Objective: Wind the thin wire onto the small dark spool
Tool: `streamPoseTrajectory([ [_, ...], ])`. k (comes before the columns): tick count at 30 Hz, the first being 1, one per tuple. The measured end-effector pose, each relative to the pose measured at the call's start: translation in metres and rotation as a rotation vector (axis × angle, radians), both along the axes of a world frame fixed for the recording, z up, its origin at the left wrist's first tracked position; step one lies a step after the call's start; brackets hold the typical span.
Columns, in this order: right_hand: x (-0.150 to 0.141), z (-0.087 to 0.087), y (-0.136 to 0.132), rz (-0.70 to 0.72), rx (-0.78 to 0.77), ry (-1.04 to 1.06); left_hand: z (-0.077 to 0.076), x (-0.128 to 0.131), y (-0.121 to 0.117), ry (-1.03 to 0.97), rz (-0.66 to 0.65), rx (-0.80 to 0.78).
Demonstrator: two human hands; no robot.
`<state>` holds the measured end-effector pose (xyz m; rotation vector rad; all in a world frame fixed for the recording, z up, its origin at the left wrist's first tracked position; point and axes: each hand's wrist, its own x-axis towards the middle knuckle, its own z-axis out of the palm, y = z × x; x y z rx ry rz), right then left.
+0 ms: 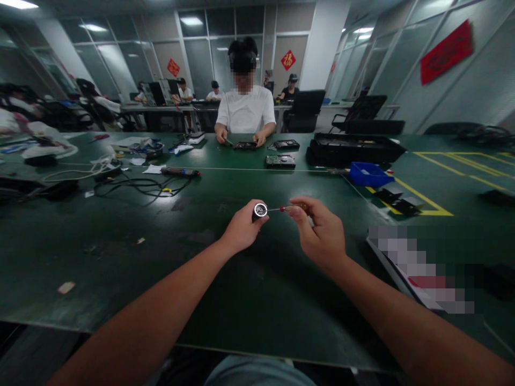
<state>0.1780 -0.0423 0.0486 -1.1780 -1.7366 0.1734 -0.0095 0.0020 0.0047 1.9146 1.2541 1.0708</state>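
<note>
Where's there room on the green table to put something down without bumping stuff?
The green table looks bare between the two forearms, from the hands to the near edge. Another bare patch lies between the left hand and the green circuit board. It's crowded far left, with papers, and around the blue bin.

The 2 hands [242,228] [323,230] face each other, near but apart, curled

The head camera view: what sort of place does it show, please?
Probably an electronics workshop: a screwdriver in the right hand, a bare circuit board and tangled cables.
</note>
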Motion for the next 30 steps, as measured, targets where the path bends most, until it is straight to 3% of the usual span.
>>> streamPoseTrajectory([
  [14,0.0010,0.0056,0.0006,-0.088,0.035,0.004,0.0026,-0.0017,-0.0020,0.053,-0.011,0.045],
  [23,-0.0009,0.0012,-0.0006,0.033,0.005,0.006,-0.0020,-0.0017,-0.0002,0.067,-0.036,0.062],
  [30,0.0000,0.0063,-0.0015,-0.076,0.120,-0.057,0.0009,-0.0009,-0.0031,0.091,-0.072,0.091],
])
